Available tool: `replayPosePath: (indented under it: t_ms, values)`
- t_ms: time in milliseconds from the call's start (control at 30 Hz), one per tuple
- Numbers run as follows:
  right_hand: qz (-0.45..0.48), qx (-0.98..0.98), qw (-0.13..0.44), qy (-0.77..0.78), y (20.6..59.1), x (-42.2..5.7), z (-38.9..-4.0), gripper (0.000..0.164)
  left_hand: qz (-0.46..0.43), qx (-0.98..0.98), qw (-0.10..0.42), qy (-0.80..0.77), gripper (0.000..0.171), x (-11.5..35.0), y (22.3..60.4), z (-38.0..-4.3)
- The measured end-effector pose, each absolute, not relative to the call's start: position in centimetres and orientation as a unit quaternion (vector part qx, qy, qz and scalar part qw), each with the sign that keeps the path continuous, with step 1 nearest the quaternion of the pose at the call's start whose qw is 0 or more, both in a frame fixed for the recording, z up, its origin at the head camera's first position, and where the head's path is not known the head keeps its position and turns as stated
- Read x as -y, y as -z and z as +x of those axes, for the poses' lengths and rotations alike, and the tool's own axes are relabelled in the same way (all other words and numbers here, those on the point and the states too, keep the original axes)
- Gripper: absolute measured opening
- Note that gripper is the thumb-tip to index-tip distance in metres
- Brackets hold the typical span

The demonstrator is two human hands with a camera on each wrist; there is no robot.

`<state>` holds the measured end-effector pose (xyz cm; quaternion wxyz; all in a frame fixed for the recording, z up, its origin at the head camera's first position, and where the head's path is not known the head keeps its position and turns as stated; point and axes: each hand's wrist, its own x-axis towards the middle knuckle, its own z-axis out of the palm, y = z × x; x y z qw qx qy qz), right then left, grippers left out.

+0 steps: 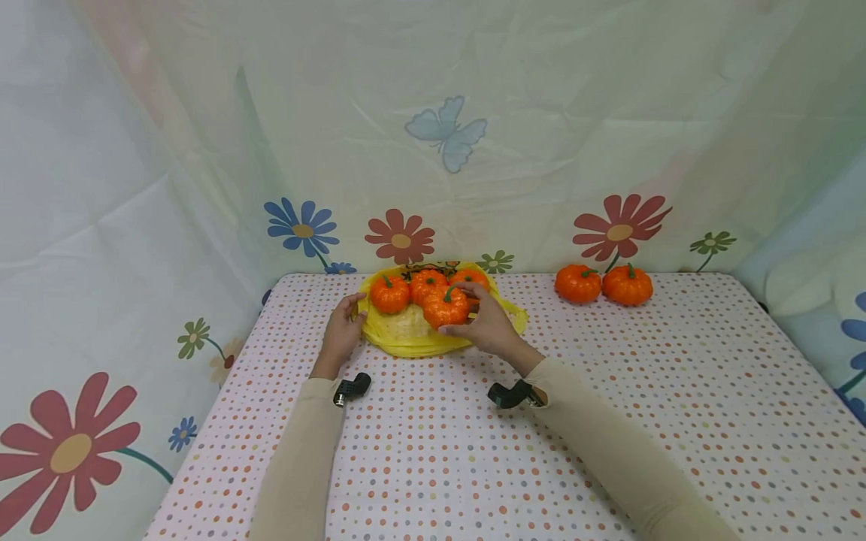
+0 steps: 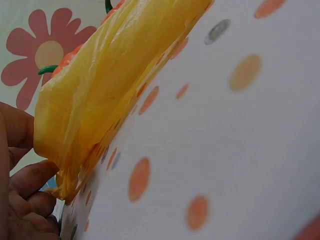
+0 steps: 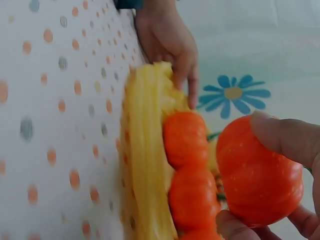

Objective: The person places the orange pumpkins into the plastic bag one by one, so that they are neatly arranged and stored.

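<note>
A small orange toy pumpkin (image 1: pixel 445 307) with a green stem is gripped by my right hand (image 1: pixel 490 323), thumb and fingers on its sides. It is held over a yellow plastic bag (image 1: pixel 413 347) that lies spread open on the table. Inside the bag, along its back part, sit three more orange pumpkins (image 1: pixel 390 295). My left hand (image 1: pixel 342 334) holds the bag's left edge; in the left wrist view its fingers (image 2: pixel 32 177) are on the yellow plastic (image 2: pixel 100 85). The right wrist view shows the held pumpkin (image 3: pixel 260 175) close up, apart from those in the bag.
Two more orange pumpkins, one on the left (image 1: pixel 578 284) and one on the right (image 1: pixel 628 285), stand side by side at the table's back right. Behind the dotted tablecloth (image 1: pixel 433 466) hangs a flower-printed curtain (image 1: pixel 528 150). Another curtain (image 1: pixel 101 225) hangs at the left.
</note>
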<state>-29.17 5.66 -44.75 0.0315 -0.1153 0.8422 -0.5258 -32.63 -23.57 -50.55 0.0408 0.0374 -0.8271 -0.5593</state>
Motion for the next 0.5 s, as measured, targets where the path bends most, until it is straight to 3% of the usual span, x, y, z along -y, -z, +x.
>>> replayPosePath:
  t_ms: [267,500]
  values:
    - [-0.142,-0.848,0.054,0.508,46.3,-0.1,-29.9,0.084,0.042,0.824,0.043,0.563,0.039,23.7,50.9,-32.8]
    - [-0.168,-0.868,0.06,0.463,47.3,1.9,-30.3,0.085,0.032,0.824,0.046,0.563,0.039,23.8,50.7,-32.6]
